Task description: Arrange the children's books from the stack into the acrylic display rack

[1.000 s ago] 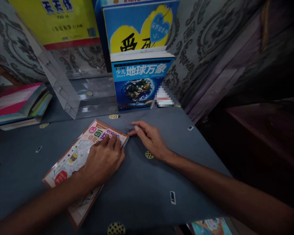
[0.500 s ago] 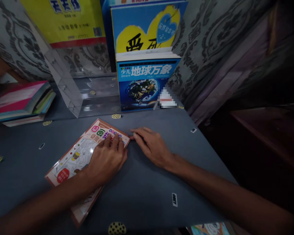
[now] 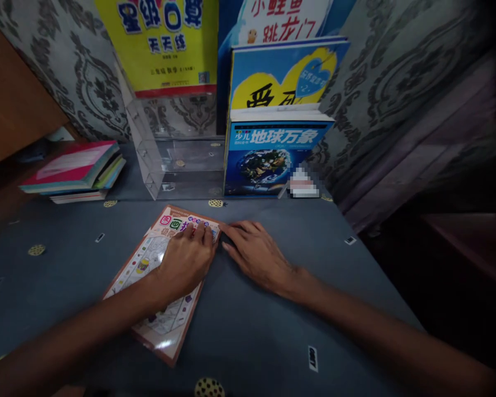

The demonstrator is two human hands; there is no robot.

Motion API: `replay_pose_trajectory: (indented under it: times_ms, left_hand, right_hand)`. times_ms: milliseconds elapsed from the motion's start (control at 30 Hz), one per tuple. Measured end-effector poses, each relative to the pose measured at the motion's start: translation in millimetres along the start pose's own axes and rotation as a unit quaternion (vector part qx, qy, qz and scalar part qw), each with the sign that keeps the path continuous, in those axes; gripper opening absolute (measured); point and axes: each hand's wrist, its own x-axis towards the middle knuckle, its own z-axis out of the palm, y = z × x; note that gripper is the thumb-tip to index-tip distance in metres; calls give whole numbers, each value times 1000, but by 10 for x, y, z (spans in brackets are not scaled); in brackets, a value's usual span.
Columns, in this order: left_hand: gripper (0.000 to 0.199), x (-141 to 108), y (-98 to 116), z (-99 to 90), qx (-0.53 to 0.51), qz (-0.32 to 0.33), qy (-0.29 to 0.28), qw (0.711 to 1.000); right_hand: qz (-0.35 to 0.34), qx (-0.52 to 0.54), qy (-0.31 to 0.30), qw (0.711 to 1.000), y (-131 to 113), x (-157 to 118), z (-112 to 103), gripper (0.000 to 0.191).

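A thin picture-puzzle book (image 3: 169, 322) with an orange-brown border and a glossy cover of line drawings lies slanted on the table. Across its upper right part rests my left hand (image 3: 188, 259), palm down, the fingers lying on the cover near the title. My right hand (image 3: 258, 256) is at the book's top right corner. Its fingers are stretched out, the foremost fingertip touching the corner, while the thumb sits a little apart below. My left hand and forearm hide part of the cover.
Behind the book stands a clear acrylic rack (image 3: 146, 154) holding a yellow workbook (image 3: 169, 66) and, to the right, a blue earth book (image 3: 256, 184) before other upright books. A stack of books (image 3: 72, 171) lies at the left. The grey tablecloth (image 3: 268, 336) ends at a slanting right edge.
The view has shifted, showing more of the rack. The book has turned to lie a little more upright in the picture. Both hands stay at its upper right part.
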Motion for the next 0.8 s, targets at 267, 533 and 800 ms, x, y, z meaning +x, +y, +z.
replay_pose_trajectory:
  times_ms: [267, 533, 800]
  left_hand:
    - [34, 98, -171, 121, -1, -47, 33, 998]
    - [36, 191, -235, 115, -2, -71, 7, 997]
    - [34, 126, -419, -14, -21, -28, -40, 999]
  right_hand:
    - [-6, -23, -21, 999, 16, 287, 75, 28]
    - [1, -9, -28, 1000, 30, 438, 88, 27]
    - [4, 0, -25, 1000, 73, 458, 107, 29]
